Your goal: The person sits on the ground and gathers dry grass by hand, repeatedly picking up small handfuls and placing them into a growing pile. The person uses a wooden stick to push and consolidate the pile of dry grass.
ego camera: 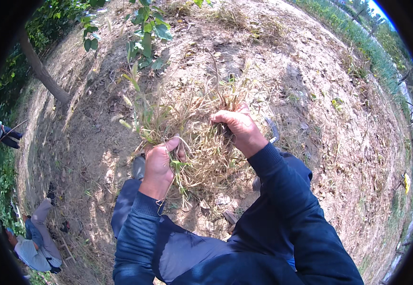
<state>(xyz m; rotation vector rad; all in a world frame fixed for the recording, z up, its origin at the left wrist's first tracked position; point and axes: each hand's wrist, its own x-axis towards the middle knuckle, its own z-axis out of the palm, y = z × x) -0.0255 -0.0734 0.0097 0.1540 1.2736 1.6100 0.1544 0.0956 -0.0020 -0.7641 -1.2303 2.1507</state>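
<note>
My left hand (pixel 159 160) is closed around a bunch of grass stems (pixel 153 119), partly green, with bristly seed heads sticking out to the left. Dry, straw-coloured grass (pixel 229 101) is gripped in my right hand (pixel 241 129), its stalks pointing up past the thumb. Between and below the hands, a loose heap of dry grass (pixel 206 167) lies on the ground in front of my legs. Just right of my right wrist is a curved metal blade (pixel 273 129), perhaps a sickle's; its handle is hidden. A small wooden piece (pixel 230 217) shows between my legs.
Leafy branches (pixel 147 35) hang at the top, and a tree trunk (pixel 44 71) leans at upper left. One person (pixel 5 133) stands far left with a long stick; another person (pixel 37 245) is low at left. Green plants (pixel 380 60) line the right edge.
</note>
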